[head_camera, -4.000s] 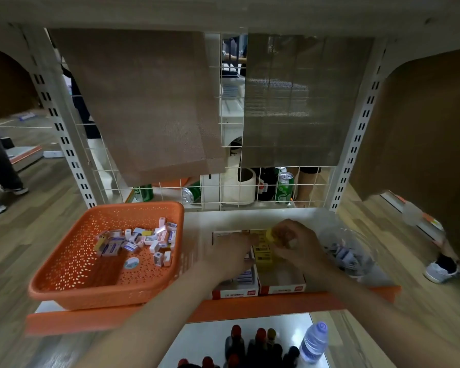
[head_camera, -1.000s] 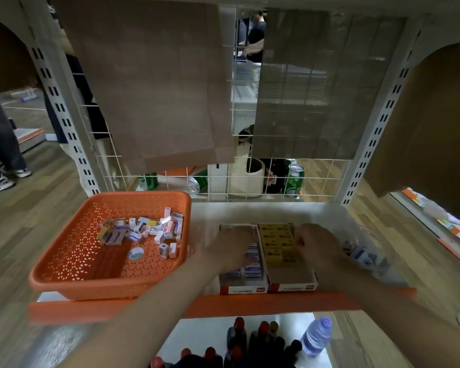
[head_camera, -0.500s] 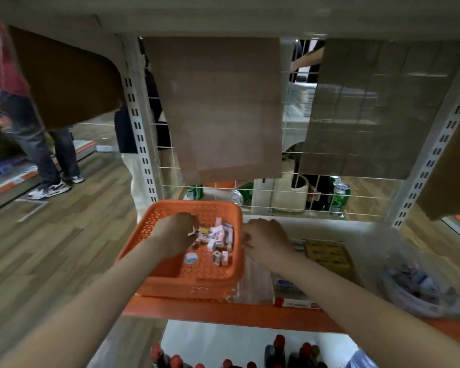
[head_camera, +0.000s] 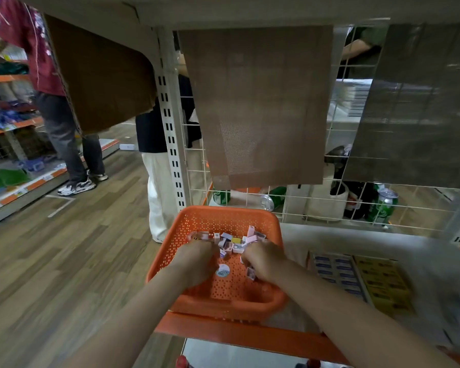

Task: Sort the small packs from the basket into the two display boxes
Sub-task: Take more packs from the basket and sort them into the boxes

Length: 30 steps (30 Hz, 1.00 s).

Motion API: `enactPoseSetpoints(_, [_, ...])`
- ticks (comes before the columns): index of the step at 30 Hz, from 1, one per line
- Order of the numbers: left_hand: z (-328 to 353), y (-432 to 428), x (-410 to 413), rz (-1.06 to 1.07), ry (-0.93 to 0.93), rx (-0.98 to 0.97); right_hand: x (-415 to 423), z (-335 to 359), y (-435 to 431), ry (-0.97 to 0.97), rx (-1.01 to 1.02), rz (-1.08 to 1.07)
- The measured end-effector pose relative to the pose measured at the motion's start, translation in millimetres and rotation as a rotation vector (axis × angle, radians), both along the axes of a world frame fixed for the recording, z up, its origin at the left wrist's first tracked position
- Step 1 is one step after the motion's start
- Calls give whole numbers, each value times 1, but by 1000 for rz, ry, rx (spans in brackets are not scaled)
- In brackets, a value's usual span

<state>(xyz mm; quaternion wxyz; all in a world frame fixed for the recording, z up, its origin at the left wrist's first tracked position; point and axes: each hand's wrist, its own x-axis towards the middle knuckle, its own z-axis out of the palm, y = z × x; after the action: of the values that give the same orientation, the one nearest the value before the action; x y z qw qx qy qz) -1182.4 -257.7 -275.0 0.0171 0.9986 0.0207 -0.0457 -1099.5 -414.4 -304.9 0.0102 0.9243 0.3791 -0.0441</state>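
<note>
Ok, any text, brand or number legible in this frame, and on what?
No text is legible.
Blurred: print on the round sticker in the orange basket.
Too small: print on the blue packs and yellow packs.
Blurred: brand on the green can.

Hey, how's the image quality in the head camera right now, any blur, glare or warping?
Head view: wide-angle warp tilts the shelf upright; motion blur smears the floor at lower left and the display boxes at right; the small packs in the orange basket are fairly sharp; no strong glare.
</note>
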Motion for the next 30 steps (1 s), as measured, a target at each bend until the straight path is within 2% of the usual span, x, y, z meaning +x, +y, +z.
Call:
enactPoseSetpoints(4, [-5,0,3,9,20,-7,0,2,-1,-20,-33,43])
enactPoseSetpoints(10, [-7,-1,9,31,-7,-5,-5,17,-10,106,237,72])
enactPoseSetpoints(15, [-14,3,27,-23,-67,37,-3,32,-19,199,348,23])
enactPoseSetpoints(20, [-27,2,51,-97,-46,120,-8,41,-31,252,375,36])
enactPoseSetpoints(30, [-43,12,64,-154,41,222,-6,30,-29,216,319,73])
